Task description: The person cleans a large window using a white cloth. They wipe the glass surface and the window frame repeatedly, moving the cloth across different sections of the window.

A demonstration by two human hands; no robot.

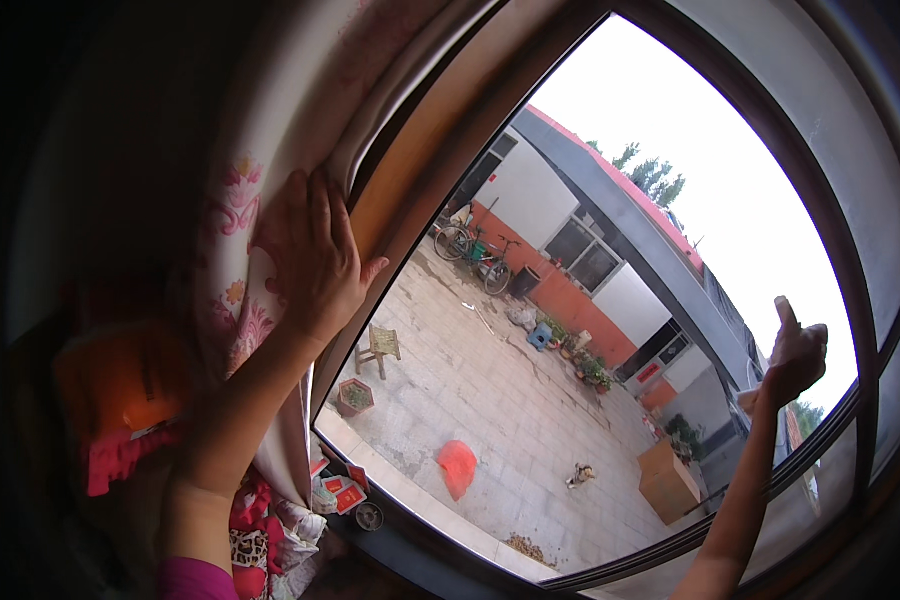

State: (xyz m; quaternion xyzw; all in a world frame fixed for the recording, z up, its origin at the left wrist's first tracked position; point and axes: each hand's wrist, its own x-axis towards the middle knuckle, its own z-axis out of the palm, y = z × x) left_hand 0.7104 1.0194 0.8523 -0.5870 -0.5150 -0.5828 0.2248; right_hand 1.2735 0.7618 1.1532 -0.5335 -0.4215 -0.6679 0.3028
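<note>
My left hand (315, 265) lies flat, fingers stretched, against the pale curtain (232, 270) with pink flowers. Its thumb reaches onto the brown window frame (410, 190). On the far right my right hand (798, 358) is raised in front of the window glass (670, 90). One digit points up while the other fingers are curled in. A small pale patch shows beside its wrist; what it is, and whether the fingers grip it, I cannot make out.
Below the curtain are bundled clothes (255, 545), red booklets (342, 494) and a small round dish (369, 516) near the sill. An orange bag (120, 375) is at left. Through the window show a paved yard (530, 400), bicycles (485, 262), a stool (378, 350) and a cardboard box (667, 482).
</note>
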